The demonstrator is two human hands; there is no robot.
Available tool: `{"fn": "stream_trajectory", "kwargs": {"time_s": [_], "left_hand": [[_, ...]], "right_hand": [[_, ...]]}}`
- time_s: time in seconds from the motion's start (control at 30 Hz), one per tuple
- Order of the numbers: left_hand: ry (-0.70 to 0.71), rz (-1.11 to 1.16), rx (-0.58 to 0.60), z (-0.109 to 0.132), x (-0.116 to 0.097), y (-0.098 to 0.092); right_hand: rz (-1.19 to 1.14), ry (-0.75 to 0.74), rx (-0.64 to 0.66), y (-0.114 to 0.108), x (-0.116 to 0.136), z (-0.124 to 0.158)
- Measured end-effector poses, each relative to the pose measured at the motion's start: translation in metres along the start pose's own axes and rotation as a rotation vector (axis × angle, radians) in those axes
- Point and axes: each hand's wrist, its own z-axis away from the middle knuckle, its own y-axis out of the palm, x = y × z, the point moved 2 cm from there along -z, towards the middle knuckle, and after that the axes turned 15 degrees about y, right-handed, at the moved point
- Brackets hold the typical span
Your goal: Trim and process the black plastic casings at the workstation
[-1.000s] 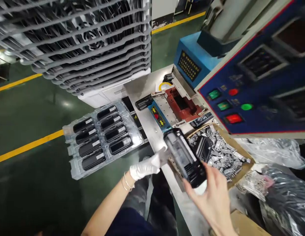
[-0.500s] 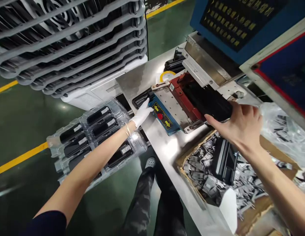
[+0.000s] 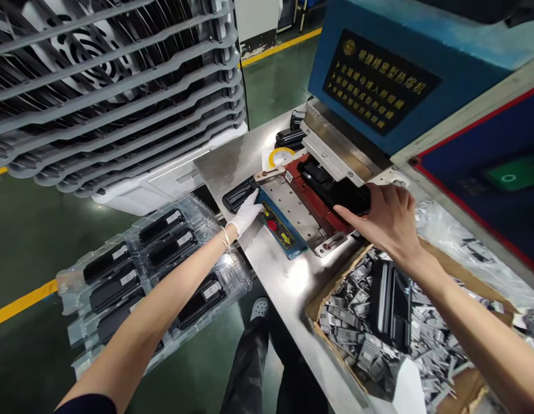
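Note:
My right hand (image 3: 385,221), bare, lies on a black plastic part (image 3: 335,190) seated in the red fixture (image 3: 312,201) under the blue press machine (image 3: 379,75), fingers curled over the part's near end. My left hand (image 3: 246,213), in a white glove, rests at the left edge of the blue control box (image 3: 280,230) with its red button and yellow arrows, fingertips touching a black part (image 3: 238,194) beside it.
A cardboard box (image 3: 379,322) of grey metal pieces and one black part sits at the lower right. Clear blister trays (image 3: 150,270) of black parts lie left of the steel table (image 3: 292,282). Stacked grey trays (image 3: 115,98) stand behind. A yellow tape roll (image 3: 280,156) lies on the table.
My right hand brought the black part from in front of me into the red fixture and now presses it further in. My left hand reached to the control box and stays there.

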Motion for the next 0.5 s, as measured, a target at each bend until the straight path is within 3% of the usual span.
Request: {"fn": "stream_trajectory", "kwargs": {"time_s": [0.27,0.4,0.5], "left_hand": [[0.008,0.005,0.009,-0.001,0.001,-0.001],[-0.007,0.014,0.017,-0.001,0.003,-0.003],[-0.015,0.024,0.019,-0.002,0.004,-0.001]], "right_hand": [[-0.156,0.048,0.058,0.032,-0.012,-0.009],[-0.252,0.061,0.075,0.029,-0.012,-0.017],[-0.413,0.104,0.053,0.024,-0.020,-0.004]]}}
